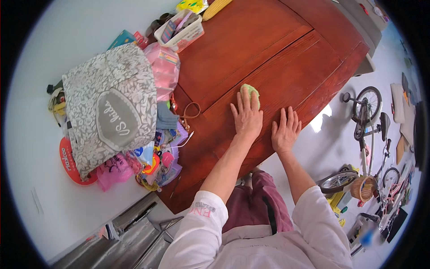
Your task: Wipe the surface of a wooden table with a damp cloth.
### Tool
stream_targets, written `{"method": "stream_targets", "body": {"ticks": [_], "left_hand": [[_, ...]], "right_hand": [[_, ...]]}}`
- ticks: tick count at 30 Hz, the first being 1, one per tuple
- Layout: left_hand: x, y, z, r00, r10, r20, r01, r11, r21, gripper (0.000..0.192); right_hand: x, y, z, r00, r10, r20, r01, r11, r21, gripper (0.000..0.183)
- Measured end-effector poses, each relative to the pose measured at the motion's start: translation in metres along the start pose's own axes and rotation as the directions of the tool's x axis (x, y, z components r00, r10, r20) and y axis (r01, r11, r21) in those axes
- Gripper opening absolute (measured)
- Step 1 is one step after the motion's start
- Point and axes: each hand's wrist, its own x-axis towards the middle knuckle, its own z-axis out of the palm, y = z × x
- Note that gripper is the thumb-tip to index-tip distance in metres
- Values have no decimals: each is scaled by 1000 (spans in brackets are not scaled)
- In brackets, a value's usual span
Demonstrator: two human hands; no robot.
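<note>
My left hand [247, 118] lies palm down on the reddish-brown wooden table [215, 64]. Its middle fingers press a small light-green cloth or scouring pad [249, 88] against the tabletop, close to a long seam in the wood. Part of the pad is hidden beneath those fingers. Nearer the table's right-hand edge, my right hand [286, 131] rests flat on the wood, fingers slightly apart and holding nothing.
Against the wall are a grey leaf-patterned bag [111, 107], a pink plastic bag [164, 70], a white basket of small items [179, 30] and an ear of corn [215, 9]. Small bicycles [364, 127] stand on the floor to the right.
</note>
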Motion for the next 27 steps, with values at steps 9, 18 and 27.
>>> {"method": "stream_targets", "body": {"ticks": [9,18,27], "left_hand": [[-138,-26,-5,993,92,79,-92,996,3,66],[-256,-38,-6,993,-51,108,51,999,5,67],[-199,-23,-12,995,-76,65,82,992,-99,69]], "right_hand": [[2,2,8,994,-68,-89,67,998,-13,52],[4,12,17,989,-86,-119,75,993,-96,51],[0,12,15,996,-65,-55,57,989,-135,52]]}}
